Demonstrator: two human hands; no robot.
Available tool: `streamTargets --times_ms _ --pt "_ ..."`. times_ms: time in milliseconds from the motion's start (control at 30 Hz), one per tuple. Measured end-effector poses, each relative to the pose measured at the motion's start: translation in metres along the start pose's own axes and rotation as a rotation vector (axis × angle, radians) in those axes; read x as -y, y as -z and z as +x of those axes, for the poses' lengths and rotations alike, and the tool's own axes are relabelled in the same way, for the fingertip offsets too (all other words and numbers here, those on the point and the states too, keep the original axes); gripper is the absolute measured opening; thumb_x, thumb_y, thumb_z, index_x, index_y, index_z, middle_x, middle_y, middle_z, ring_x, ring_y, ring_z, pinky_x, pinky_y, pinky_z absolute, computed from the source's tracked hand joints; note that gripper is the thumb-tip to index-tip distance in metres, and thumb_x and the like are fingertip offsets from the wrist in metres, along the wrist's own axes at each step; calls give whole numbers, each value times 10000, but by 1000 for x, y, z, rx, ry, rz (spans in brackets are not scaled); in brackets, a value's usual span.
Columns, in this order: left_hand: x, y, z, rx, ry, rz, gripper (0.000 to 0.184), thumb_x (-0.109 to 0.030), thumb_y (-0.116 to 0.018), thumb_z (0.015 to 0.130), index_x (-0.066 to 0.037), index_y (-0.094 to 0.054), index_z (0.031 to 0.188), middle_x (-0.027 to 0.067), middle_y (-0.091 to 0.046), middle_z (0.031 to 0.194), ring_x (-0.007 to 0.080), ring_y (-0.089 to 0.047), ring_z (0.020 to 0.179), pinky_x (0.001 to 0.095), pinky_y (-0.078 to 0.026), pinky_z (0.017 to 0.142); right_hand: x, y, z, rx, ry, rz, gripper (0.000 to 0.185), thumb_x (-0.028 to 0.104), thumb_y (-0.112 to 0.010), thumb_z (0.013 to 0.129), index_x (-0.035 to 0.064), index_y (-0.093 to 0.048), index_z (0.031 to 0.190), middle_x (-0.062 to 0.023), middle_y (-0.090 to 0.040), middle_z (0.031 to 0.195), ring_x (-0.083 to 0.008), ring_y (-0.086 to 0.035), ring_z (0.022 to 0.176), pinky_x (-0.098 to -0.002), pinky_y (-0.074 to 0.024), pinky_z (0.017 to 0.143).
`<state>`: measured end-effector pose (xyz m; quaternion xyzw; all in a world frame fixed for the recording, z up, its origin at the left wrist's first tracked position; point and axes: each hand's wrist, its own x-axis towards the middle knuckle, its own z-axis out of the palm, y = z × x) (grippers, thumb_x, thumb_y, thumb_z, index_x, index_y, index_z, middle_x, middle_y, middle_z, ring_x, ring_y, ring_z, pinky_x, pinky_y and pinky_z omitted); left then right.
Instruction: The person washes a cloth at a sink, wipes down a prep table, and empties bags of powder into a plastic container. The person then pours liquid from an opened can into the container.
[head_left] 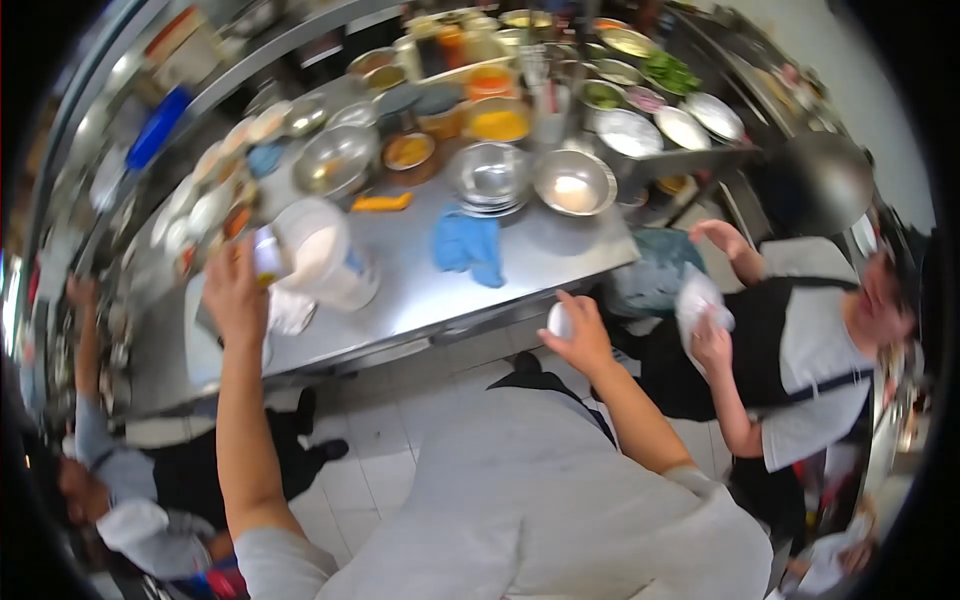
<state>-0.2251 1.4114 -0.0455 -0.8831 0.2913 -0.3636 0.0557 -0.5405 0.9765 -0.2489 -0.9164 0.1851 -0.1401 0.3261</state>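
My left hand (237, 300) is closed around a small jar or can with a yellowish label (268, 256), held beside the mouth of a large translucent white tub (352, 282). Something pale lies inside the tub. Whether the jar touches the tub's rim, I cannot tell. Over the floor in front of the table, my right hand (583, 340) grips a small white rounded object (560, 321), possibly a lid; its kind is not clear. A white cloth (291, 311) lies at the tub's base.
The steel table (400, 300) carries a blue cloth (468, 250), stacked metal bowls (490, 180), a steel bowl (575, 184) and an orange-handled item (382, 202). A co-worker (790, 350) stands at right holding a plastic bag (700, 300); another person (170, 480) is at left.
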Motion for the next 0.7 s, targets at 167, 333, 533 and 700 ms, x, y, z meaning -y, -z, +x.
streamTargets --times_ms 167,333,533,700 --pt "-4 9 -5 8 72 31 826 -31 -787 696 -245 -559 1461 61 -561 1360 316 -525 1307 511 -455 1000 -8 -24 7 235 -14 85 796 458 -830 803 81 -560 1450 -227 -551 1263 -410 -588 1188 -469 -510 1002" --pt "13 -22 -9 -11 58 64 776 -14 -769 721 -230 -583 1443 85 -611 1274 347 -572 1241 495 -506 996 -2 -10 3 318 -101 51 879 515 -802 827 142 -456 1545 -237 -563 1301 -427 -583 1202 -490 -495 1021" --pt "5 -16 -12 28 35 118 814 33 -745 698 -231 -585 1451 75 -617 1267 346 -585 1207 464 -515 996 -76 14 0 36 -389 194 1056 530 -785 821 -5 -316 1601 -348 -502 1484 -445 -517 1382 -448 -422 1139" --pt "26 -21 -12 -27 38 68 710 28 -679 738 -160 -613 1420 105 -633 1273 347 -597 1199 492 -509 996 -24 -9 59 225 -395 300 1125 555 -751 848 -47 -200 1623 -359 -422 1554 -435 -455 1448 -412 -375 1185"
